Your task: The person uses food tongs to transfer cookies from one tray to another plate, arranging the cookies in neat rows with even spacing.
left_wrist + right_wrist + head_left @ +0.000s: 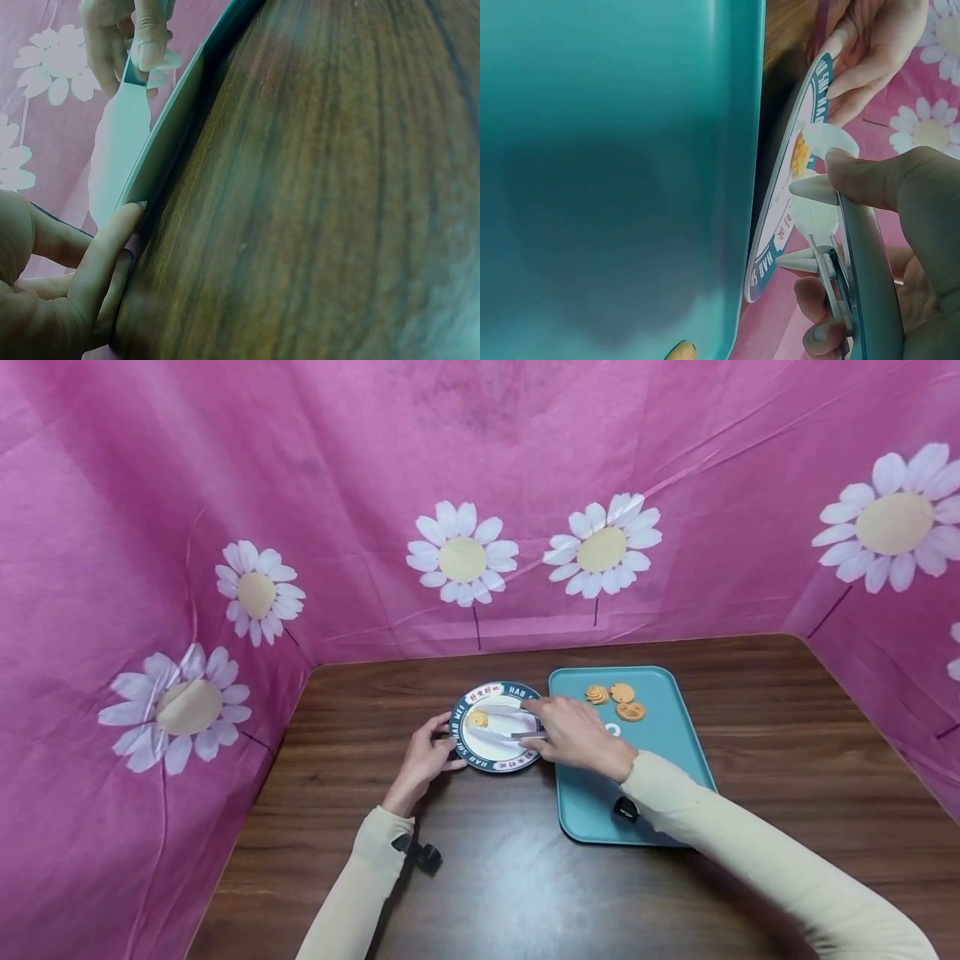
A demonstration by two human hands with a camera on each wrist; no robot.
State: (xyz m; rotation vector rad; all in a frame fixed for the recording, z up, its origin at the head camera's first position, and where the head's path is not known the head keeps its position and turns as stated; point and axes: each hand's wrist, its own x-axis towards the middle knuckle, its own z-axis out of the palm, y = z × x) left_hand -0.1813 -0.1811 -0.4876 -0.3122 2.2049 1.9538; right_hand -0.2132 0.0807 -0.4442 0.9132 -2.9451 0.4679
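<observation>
My right hand (577,735) grips a pair of tongs (870,277) with pale, paddle-like ends. Those ends reach over a round plate (459,745) with a dark teal, lettered rim. On its white middle lies a swirled golden cookie (477,718), right by the tong ends in the right wrist view. At the plate's left side, my left hand (426,756) holds the rim between thumb and fingers. Its fingertips show at the plate's edge in the left wrist view.
A turquoise tray (600,814) stands right of the plate, under my right forearm. Toward its far end lie a swirled cookie (597,694), a round cookie (622,692) and a patterned cookie (631,712). A pink flowered cloth (360,527) surrounds the wooden table (465,877).
</observation>
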